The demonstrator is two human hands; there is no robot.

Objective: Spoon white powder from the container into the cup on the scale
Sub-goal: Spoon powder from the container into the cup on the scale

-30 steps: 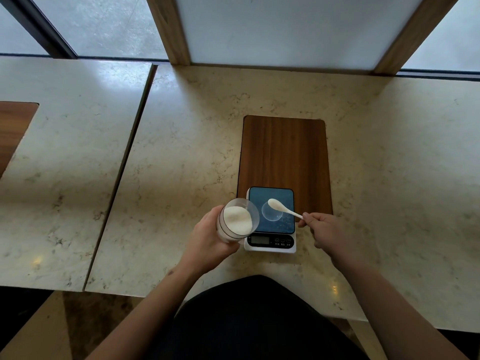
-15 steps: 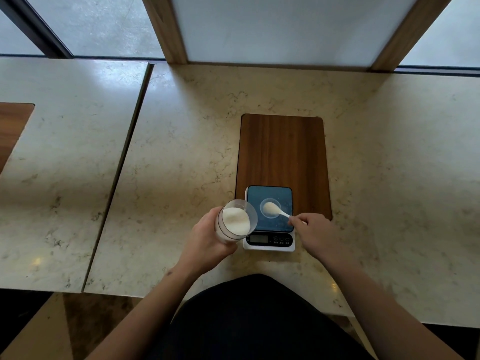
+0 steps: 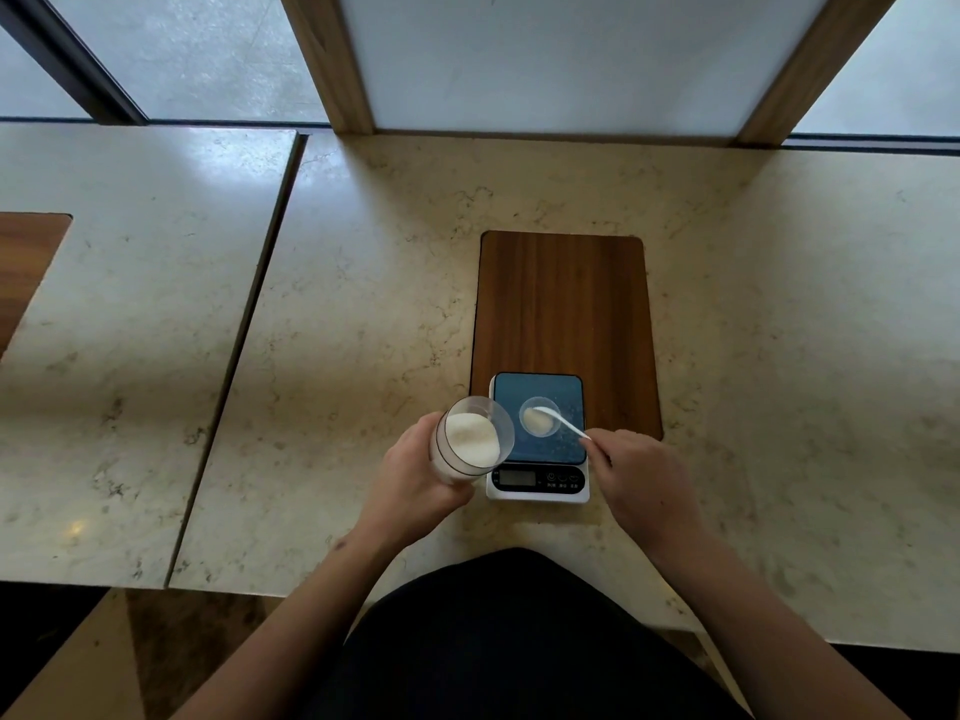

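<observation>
On the marble worktop, scale at wooden board's near edge, left hand gripping tilted powder container, right hand pinching spoon over cup.

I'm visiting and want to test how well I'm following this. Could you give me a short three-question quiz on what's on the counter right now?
1. True or false: the left hand holds the container tilted toward the scale.
2. Where is the bowl of the spoon? A) inside the container B) over the cup C) lying on the wooden board
3. Fill in: the cup stands on the scale's ____ platform.

Key:
1. True. Its open mouth faces the scale, white powder showing inside.
2. B. The right hand pinches the handle, the bowl at the cup's rim.
3. Blue.
</observation>
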